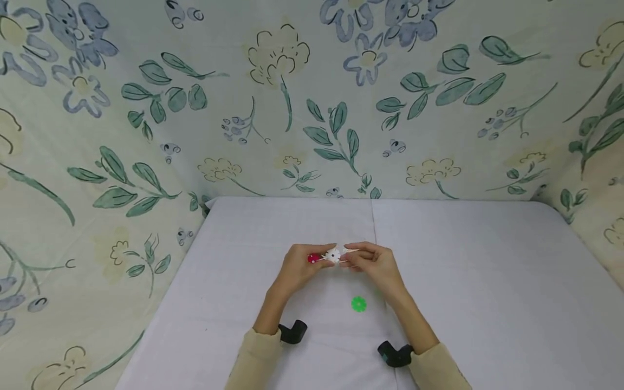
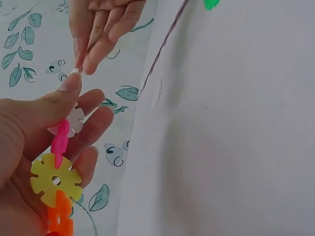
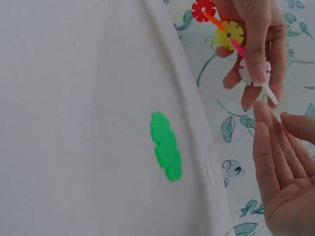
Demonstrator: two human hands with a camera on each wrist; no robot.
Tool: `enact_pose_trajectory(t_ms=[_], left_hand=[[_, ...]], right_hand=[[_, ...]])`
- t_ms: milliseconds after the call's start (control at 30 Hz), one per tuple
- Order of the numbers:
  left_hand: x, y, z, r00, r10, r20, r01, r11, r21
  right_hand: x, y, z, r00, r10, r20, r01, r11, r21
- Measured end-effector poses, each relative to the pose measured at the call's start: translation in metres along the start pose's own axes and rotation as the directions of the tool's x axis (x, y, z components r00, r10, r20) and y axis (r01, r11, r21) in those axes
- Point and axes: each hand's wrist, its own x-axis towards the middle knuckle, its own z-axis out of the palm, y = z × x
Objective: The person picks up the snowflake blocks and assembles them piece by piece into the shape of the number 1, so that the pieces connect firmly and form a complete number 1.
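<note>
My left hand point(image 1: 297, 268) holds a chain of notched plastic discs, its thumb over a white disc point(image 3: 248, 73). Along the chain come a pink disc point(image 2: 60, 142), a yellow disc point(image 2: 55, 179), an orange disc point(image 2: 60, 214) and a red disc point(image 3: 203, 10). At the other end, another white disc point(image 3: 268, 93) stands edge-on. The fingertips of my right hand point(image 1: 377, 268) meet this end disc and seem to pinch its edge; the contact is partly hidden. A loose green disc point(image 1: 358, 304) lies on the white cloth, nearer me than the hands.
A white cloth point(image 1: 487, 281) covers the table, with a seam or fold near the hands. Flower-patterned fabric point(image 1: 331, 76) hangs behind and at the sides. Each wrist carries a black camera mount point(image 1: 294, 332).
</note>
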Motion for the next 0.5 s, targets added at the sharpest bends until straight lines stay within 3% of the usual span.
enact_pose_trajectory(t_ms=[267,500], left_hand=[[0.000,-0.003,-0.002,0.998,-0.058,0.002,0.058,0.998,-0.020],[0.000,-0.004,-0.002,0.996,-0.086,0.013,0.087,0.996,-0.029]], right_hand=[[0.004,0.007,-0.009,0.994,0.054,-0.095,-0.054,0.999,-0.001],[0.011,0.012,-0.010,0.974,0.111,-0.197,-0.140,0.980,-0.143]])
